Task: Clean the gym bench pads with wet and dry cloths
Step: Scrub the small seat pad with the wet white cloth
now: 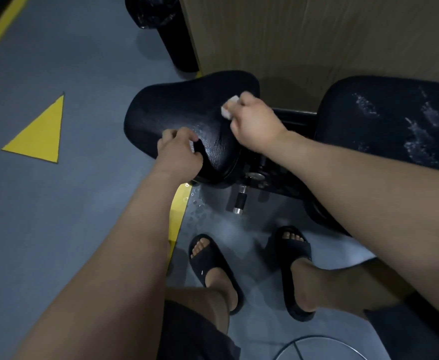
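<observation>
**Fingers (243, 100) pinching a white cloth (228, 109) on the seat pad (177, 105)**

Fingers of the right hand (254, 123) are curling round the small white cloth and pressing it onto the far right part of the black seat pad, close to the gap before the back pad (384, 118). The left hand (179, 149) is gripping the near edge of the seat pad, with the thumb lying on top and the other fingers wrapping under the rim, apparently steadying it.

The seat pad is glistening with moisture near both hands, and the back pad is carrying pale wet streaks that nobody is touching. Whether this cloth is the wet one or the dry one cannot be told.

Several things could be going wrong from here:

- **Losing the cloth.** It is only a small wad, mostly hiding under the hand, so a hard stroke could be pulling it out of the pinch and dropping it into the gap above the adjustment pin (240, 201).
- **Losing the brace.** The left hand is holding a slick rim and could be sliding off.
- **Slipping underfoot.** Droplets (200, 211) are lying on the floor (83, 203) just ahead of the sandals (213, 268), so a shift of weight risks a skid.
- **Leaving marks.** The streaks on the back pad may be drying into residue while waiting.
</observation>
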Tool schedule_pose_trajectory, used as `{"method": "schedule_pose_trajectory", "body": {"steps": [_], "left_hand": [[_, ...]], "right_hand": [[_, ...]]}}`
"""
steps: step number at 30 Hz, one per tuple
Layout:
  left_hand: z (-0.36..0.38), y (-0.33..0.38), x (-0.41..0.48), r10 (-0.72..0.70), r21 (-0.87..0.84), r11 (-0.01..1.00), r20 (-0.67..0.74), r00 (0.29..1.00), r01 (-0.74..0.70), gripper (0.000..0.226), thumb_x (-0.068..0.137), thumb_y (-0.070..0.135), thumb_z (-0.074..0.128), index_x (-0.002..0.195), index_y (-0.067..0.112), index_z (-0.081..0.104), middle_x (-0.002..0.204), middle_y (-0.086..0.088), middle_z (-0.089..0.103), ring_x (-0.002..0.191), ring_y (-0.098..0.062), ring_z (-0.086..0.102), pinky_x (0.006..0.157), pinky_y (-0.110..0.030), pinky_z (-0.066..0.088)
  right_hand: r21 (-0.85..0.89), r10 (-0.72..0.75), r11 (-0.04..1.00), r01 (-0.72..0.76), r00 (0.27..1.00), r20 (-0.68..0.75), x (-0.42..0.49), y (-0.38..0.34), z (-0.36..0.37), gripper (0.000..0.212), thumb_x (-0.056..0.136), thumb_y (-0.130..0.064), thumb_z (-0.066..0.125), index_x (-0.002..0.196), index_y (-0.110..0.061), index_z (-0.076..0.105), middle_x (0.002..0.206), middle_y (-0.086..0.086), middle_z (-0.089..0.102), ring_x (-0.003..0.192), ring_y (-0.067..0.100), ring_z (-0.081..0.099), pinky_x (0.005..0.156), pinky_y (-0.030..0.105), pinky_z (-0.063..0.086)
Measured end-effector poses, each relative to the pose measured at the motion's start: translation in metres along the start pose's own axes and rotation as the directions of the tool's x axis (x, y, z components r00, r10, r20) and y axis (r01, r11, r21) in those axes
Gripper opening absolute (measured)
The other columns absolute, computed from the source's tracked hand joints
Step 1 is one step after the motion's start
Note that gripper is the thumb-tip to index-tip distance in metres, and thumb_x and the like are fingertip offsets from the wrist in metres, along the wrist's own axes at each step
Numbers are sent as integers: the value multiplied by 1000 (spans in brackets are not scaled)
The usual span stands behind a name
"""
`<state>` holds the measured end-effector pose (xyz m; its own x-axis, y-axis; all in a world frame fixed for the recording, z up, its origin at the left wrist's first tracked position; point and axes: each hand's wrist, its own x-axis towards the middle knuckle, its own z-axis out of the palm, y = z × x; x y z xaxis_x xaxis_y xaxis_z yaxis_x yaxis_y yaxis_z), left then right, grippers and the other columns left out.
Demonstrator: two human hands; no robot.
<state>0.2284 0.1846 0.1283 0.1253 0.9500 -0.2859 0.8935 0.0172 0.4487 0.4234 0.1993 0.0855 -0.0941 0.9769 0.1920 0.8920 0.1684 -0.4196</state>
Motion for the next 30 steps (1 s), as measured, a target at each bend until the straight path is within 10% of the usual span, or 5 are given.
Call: {"method": "schedule_pose_trajectory", "body": {"steps": [10, 15, 30], "left_hand": [[13, 16, 4, 6, -57, 998, -163, 987, -16, 34, 99, 22, 53, 132, 15, 55, 141, -12, 41, 136, -32, 33, 110, -31, 30], [30, 36, 22, 143, -23, 988, -278, 950, -155, 39, 101, 29, 52, 140, 24, 53, 149, -8, 39, 139, -29, 33, 119, -36, 25], [77, 40, 40, -34, 70, 995, -447, 894, 73, 46, 104, 43, 34, 149, 39, 42, 161, 10, 32, 152, -17, 19, 125, -48, 10]], "right_hand": [[453, 187, 882, -129, 978, -87, -113, -48, 15, 45, 97, -12, 53, 142, -13, 57, 113, 6, 52, 96, 16, 56, 88, 20, 45], [683, 689, 580, -443, 714, -122, -125, -53, 37, 46, 102, -12, 53, 147, -14, 52, 118, 12, 52, 101, 23, 61, 92, 13, 44], [752, 712, 423, -505, 699, 69, -54, 2, 37, 41, 103, -5, 47, 144, -7, 54, 111, 11, 51, 91, 12, 52, 78, 6, 34]]}}
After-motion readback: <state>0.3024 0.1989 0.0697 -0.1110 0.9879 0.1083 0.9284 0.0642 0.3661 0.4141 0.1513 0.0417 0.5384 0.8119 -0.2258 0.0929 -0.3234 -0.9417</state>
